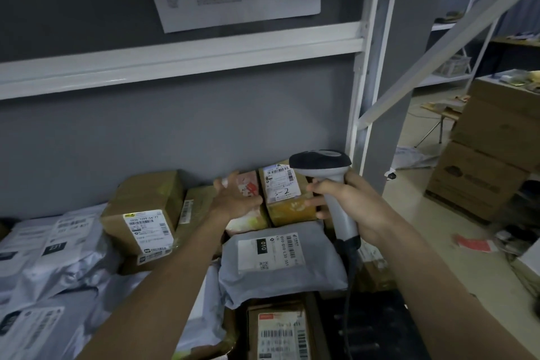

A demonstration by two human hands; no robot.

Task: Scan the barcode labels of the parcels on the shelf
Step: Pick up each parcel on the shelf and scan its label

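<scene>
Gripping the grey handle of a barcode scanner [330,184], the right hand [353,207] holds it upright at about 3 o'clock of the shelf, its dark head turned left over the parcels. The left hand [233,199] reaches in at centre, fingers spread, resting on a pinkish parcel [248,204]. Just right of it stands a brown box [285,199] with a white barcode label handwritten "5-2". At 6 o'clock of that lies a grey mailer [280,263] marked "010" and "010 010 L30 551". At 9 o'clock a taped carton [146,213] carries a blurred label; a grey bag [55,248] reads "231".
</scene>
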